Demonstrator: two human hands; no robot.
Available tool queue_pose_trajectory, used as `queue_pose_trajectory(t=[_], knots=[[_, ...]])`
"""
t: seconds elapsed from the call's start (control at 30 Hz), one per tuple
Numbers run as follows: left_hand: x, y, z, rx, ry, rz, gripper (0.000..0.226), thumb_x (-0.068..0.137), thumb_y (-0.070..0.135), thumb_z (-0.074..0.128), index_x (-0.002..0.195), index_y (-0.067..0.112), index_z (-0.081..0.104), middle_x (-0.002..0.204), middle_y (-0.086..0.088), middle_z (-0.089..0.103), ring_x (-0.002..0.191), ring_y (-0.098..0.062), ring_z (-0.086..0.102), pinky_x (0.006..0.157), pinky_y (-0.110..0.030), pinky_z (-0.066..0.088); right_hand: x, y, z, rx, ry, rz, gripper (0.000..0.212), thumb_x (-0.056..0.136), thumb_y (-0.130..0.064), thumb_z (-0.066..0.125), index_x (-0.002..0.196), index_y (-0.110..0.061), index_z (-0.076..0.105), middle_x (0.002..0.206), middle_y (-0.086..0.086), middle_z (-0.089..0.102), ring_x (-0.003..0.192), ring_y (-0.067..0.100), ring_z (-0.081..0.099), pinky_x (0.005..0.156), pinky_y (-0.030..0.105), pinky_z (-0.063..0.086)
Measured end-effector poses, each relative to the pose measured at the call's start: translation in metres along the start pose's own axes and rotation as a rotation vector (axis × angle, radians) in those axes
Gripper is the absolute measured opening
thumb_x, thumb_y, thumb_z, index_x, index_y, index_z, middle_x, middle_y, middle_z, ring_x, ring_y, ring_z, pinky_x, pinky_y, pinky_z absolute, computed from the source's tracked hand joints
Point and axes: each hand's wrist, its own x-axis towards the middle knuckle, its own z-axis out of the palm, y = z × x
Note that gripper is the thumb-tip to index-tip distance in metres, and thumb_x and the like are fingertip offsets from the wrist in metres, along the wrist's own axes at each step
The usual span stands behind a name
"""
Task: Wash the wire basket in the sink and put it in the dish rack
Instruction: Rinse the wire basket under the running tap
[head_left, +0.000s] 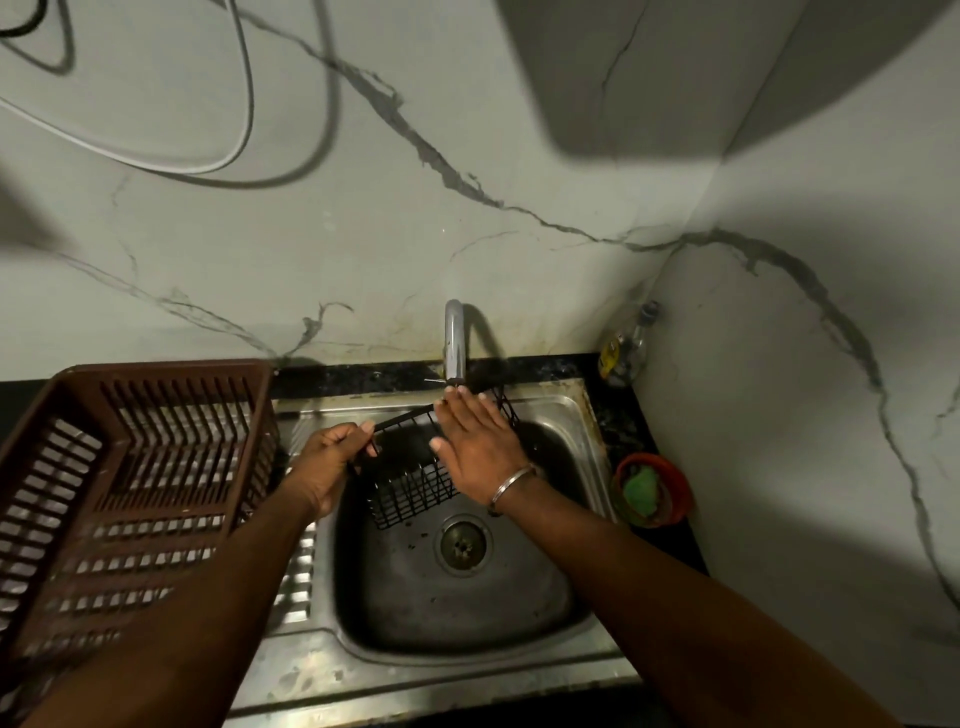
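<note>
Forearms (208, 597) over sink (415, 670): my left hand (327, 462) pinches wire basket (410, 493) corner, right hand (478, 447) flat on it; lone pinch may slip, dropping it below.

You have a black wire basket (410, 480), a brown slatted dish rack (130, 467), a steel-grey sink (457, 597), and grey-veined white marble walls (363, 234).
</note>
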Motion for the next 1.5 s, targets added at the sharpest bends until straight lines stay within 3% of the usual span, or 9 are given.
queue_pose_trajectory(t=[0.07, 0.2, 0.37, 0.63, 0.73, 1.07, 1.17, 1.23, 1.5], knots=[[0.000, 0.002, 0.008, 0.004, -0.017, 0.016, 0.031, 0.104, 0.023, 0.060, 0.081, 0.002, 0.061, 0.070, -0.005, 0.068, 0.061, -0.010, 0.064, 0.055, -0.021, 0.053, 0.001, -0.002, -0.002, 0.030, 0.012, 0.060, 0.072, 0.106, -0.055, 0.018, 0.162, -0.011, 0.023, 0.169, 0.014, 0.020, 0.159, 0.029, 0.007, 0.129, 0.048, 0.008], [0.001, 0.009, 0.026, 0.009, -0.066, 0.047, 0.036, 0.099, 0.030, 0.063, 0.076, 0.002, 0.060, 0.067, -0.005, 0.067, 0.060, -0.010, 0.064, 0.058, -0.021, 0.053, -0.002, -0.015, 0.001, 0.019, 0.001, -0.092, 0.072, 0.106, -0.054, 0.017, 0.163, -0.010, 0.020, 0.171, 0.013, 0.013, 0.160, 0.026, 0.004, 0.128, 0.049, 0.010], [0.014, 0.014, 0.033, -0.021, -0.122, 0.012, 0.039, 0.097, 0.040, 0.066, 0.078, 0.006, 0.064, 0.072, -0.011, 0.065, 0.067, -0.021, 0.063, 0.072, -0.033, 0.058, -0.006, -0.013, -0.002, 0.062, 0.049, -0.012, 0.069, 0.107, -0.050, 0.017, 0.162, -0.009, 0.022, 0.170, 0.014, 0.015, 0.159, 0.028, 0.003, 0.129, 0.049, 0.010], [0.019, 0.023, 0.055, 0.019, -0.161, 0.026, 0.041, 0.108, 0.033, 0.057, 0.078, 0.006, 0.063, 0.069, -0.009, 0.066, 0.064, -0.017, 0.064, 0.066, -0.028, 0.056, -0.011, -0.017, -0.007, 0.043, 0.056, 0.009, 0.069, 0.107, -0.051, 0.016, 0.162, -0.010, 0.020, 0.170, 0.015, 0.016, 0.160, 0.026, 0.002, 0.129, 0.048, 0.009], [0.023, 0.027, 0.062, 0.046, -0.189, 0.036, 0.038, 0.107, 0.037, 0.058, 0.084, 0.008, 0.067, 0.077, -0.009, 0.070, 0.070, -0.017, 0.068, 0.070, -0.029, 0.058, -0.007, -0.018, -0.014, 0.095, 0.085, 0.163, 0.070, 0.107, -0.050, 0.014, 0.162, -0.008, 0.023, 0.169, 0.016, 0.019, 0.159, 0.029, 0.005, 0.128, 0.050, 0.010], [0.038, 0.024, 0.066, 0.047, -0.156, 0.025, 0.039, 0.102, 0.042, 0.066, 0.075, 0.013, 0.068, 0.076, -0.011, 0.066, 0.071, -0.021, 0.062, 0.072, -0.031, 0.053, -0.012, -0.013, -0.008, 0.023, 0.075, 0.010, 0.069, 0.106, -0.051, 0.021, 0.161, -0.011, 0.029, 0.170, 0.015, 0.020, 0.159, 0.029, 0.006, 0.128, 0.049, 0.009], [0.042, 0.023, 0.068, 0.013, -0.164, 0.025, 0.036, 0.102, 0.040, 0.067, 0.094, 0.006, 0.074, 0.092, -0.019, 0.071, 0.084, -0.026, 0.067, 0.082, -0.035, 0.055, -0.009, -0.011, -0.011, 0.029, 0.109, 0.059, 0.065, 0.107, -0.050, 0.022, 0.162, -0.016, 0.026, 0.169, 0.011, 0.023, 0.159, 0.030, 0.006, 0.129, 0.049, 0.007], [0.043, 0.023, 0.070, 0.020, -0.154, 0.026, 0.035, 0.101, 0.041, 0.066, 0.090, 0.009, 0.073, 0.086, -0.013, 0.073, 0.077, -0.021, 0.068, 0.076, -0.032, 0.055, -0.005, -0.013, -0.013, 0.043, 0.103, 0.081, 0.070, 0.106, -0.054, 0.021, 0.163, -0.014, 0.022, 0.169, 0.012, 0.024, 0.159, 0.032, 0.005, 0.128, 0.050, 0.008], [0.038, 0.023, 0.075, -0.039, -0.209, -0.013, 0.039, 0.108, 0.038, 0.056, 0.116, 0.004, 0.075, 0.099, -0.013, 0.079, 0.086, -0.021, 0.075, 0.074, -0.032, 0.061, 0.025, -0.008, -0.029, 0.013, 0.052, 0.180, 0.078, 0.098, -0.066, 0.027, 0.154, -0.013, 0.042, 0.160, 0.015, 0.040, 0.155, 0.032, 0.023, 0.125, 0.059, 0.006]])
